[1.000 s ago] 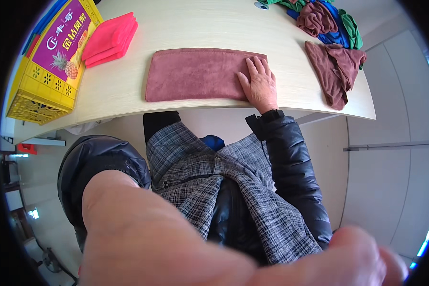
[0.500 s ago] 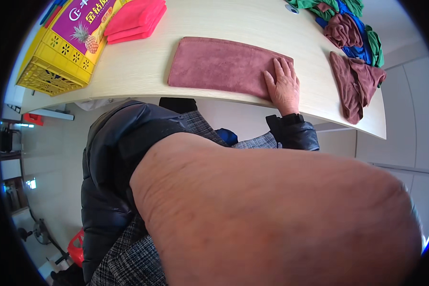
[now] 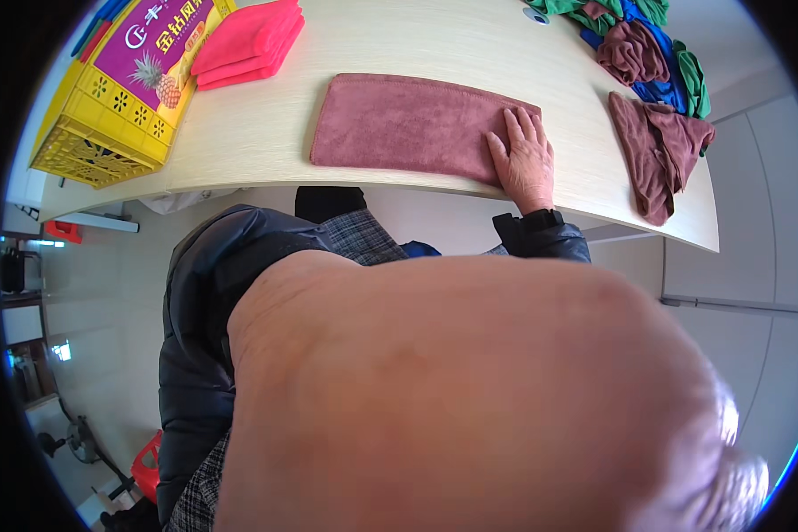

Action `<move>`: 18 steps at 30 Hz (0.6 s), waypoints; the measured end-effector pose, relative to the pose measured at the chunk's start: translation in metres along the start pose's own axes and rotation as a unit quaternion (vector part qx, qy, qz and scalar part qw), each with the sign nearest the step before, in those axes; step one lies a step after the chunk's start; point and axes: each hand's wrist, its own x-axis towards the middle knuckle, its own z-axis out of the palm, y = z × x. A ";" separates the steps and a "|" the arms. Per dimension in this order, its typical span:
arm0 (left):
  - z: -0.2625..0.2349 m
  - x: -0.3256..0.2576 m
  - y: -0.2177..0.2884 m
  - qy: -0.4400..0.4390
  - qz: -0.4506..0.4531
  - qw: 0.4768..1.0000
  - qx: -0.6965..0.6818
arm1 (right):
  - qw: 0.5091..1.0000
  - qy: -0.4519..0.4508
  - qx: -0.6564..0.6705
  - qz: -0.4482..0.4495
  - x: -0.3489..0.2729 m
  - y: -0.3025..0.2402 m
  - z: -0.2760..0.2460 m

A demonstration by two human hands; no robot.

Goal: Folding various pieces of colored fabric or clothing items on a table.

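A folded mauve-brown cloth (image 3: 399,124) lies flat near the front edge of the table. On its right end rests my right hand (image 3: 527,160), palm down, fingers stretched out and slightly apart, with a black band at the wrist. My left hand (image 3: 470,390) is raised very close to the camera. Its back fills much of the lower picture and covers part of my body; the fingers are mostly hidden or blurred at the right, so I cannot tell what they do.
A yellow plastic crate (image 3: 115,111) with a purple printed panel stands at the left. Beside it is a stack of folded pink-red cloths (image 3: 248,44). Loose brown cloth (image 3: 652,155) and a heap of green, blue and brown cloths (image 3: 634,53) lie at the right. A red stool (image 3: 148,465) is below.
My left hand has come closer to the camera and covers more of the lower picture. My right hand and the folded cloth stay together in place; the view has shifted slightly.
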 end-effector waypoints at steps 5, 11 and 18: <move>0.000 0.001 -0.015 0.008 0.017 1.000 -0.014 | 1.000 0.003 0.001 0.008 -0.003 0.003 -0.002; -0.027 0.009 -0.006 -0.029 -0.091 0.995 0.017 | 0.999 0.014 0.033 -0.006 -0.002 -0.006 -0.004; -0.057 -0.034 -0.002 0.108 -0.348 0.930 0.050 | 0.989 0.063 0.132 -0.025 0.003 0.006 -0.012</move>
